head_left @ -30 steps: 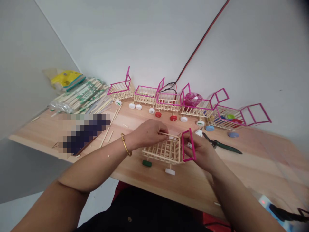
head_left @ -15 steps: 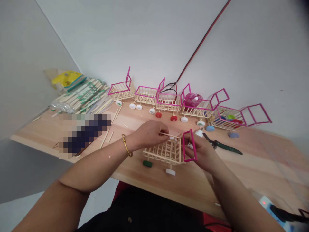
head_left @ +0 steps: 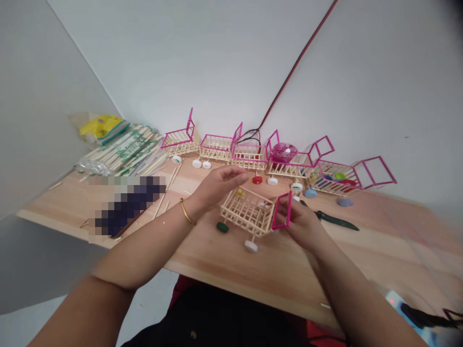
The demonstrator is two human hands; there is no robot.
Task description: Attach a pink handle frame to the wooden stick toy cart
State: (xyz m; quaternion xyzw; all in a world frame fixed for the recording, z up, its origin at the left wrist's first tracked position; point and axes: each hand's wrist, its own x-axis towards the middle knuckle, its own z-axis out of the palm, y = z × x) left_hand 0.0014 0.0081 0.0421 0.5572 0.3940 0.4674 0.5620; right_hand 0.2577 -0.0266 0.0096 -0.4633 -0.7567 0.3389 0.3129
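Note:
A miniature shopping cart (head_left: pixel 249 212) made of thin wooden sticks stands in front of me, with a pink handle frame (head_left: pixel 282 210) at its right end. Bottle-cap wheels show beneath it, among them a green cap (head_left: pixel 222 227) and a white cap (head_left: pixel 251 246). My right hand (head_left: pixel 298 221) grips the cart at the handle end; some of its fingers are hidden behind the pink frame. Just above the cart's far left corner, my left hand (head_left: pixel 224 185) hovers with fingers stretched out and nothing visible in them.
Several similar carts with pink rims, including one cart (head_left: pixel 249 156), line the wall. Bundled wooden sticks (head_left: pixel 125 149) and a yellow packet (head_left: pixel 103 127) lie back left. Green-handled pliers (head_left: pixel 338 220) rest at right. A power strip (head_left: pixel 405 313) sits front right. A blurred dark patch covers something at left.
My left hand has let go of the stick along the cart's top edge and lifted away. The cart has turned and shifted slightly in my right hand.

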